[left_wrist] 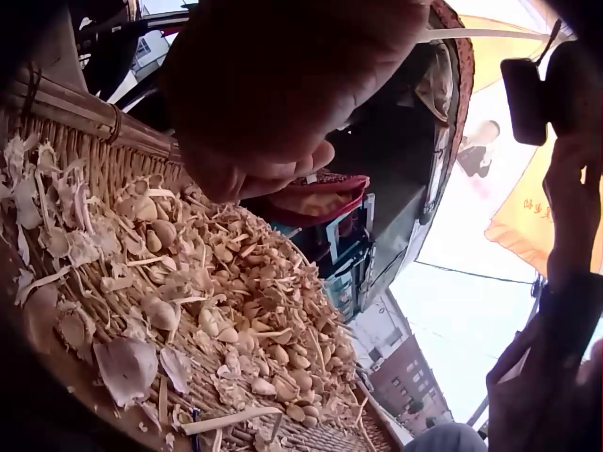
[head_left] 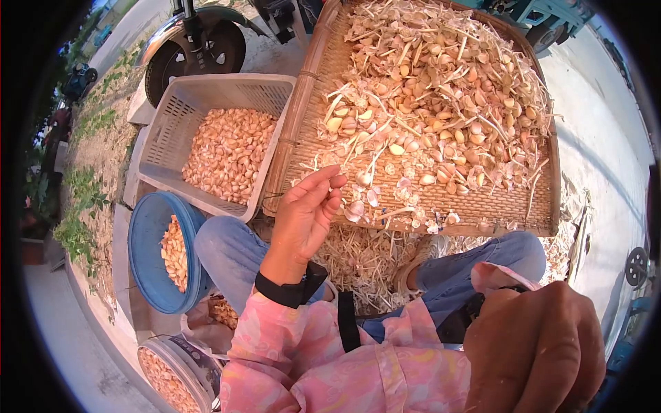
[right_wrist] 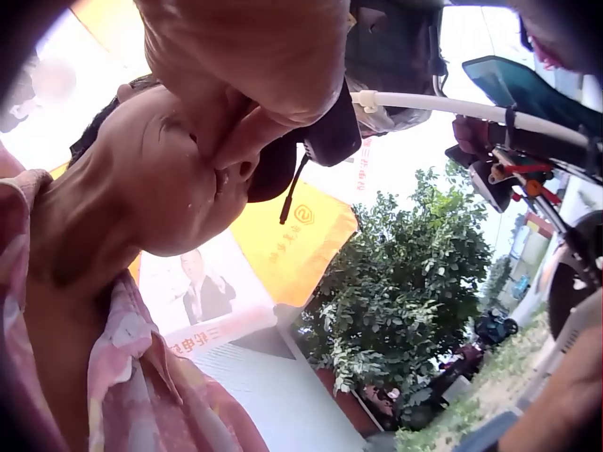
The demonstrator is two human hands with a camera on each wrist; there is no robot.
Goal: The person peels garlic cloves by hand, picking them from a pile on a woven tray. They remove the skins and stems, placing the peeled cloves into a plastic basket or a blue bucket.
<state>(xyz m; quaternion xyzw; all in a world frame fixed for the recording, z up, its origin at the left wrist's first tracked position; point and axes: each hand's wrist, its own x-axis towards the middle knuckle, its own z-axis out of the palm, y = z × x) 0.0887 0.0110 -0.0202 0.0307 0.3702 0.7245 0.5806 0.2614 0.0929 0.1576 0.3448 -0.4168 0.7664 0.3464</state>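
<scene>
head down, left wrist close on tray

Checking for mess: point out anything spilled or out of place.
Garlic skins and stalks litter the ground below the woven tray, between the person's knees. The cloves in the white basket and blue bucket look contained.

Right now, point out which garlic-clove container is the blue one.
The blue tub by the person's left knee; the white slatted basket and the white bucket also hold cloves.
</scene>
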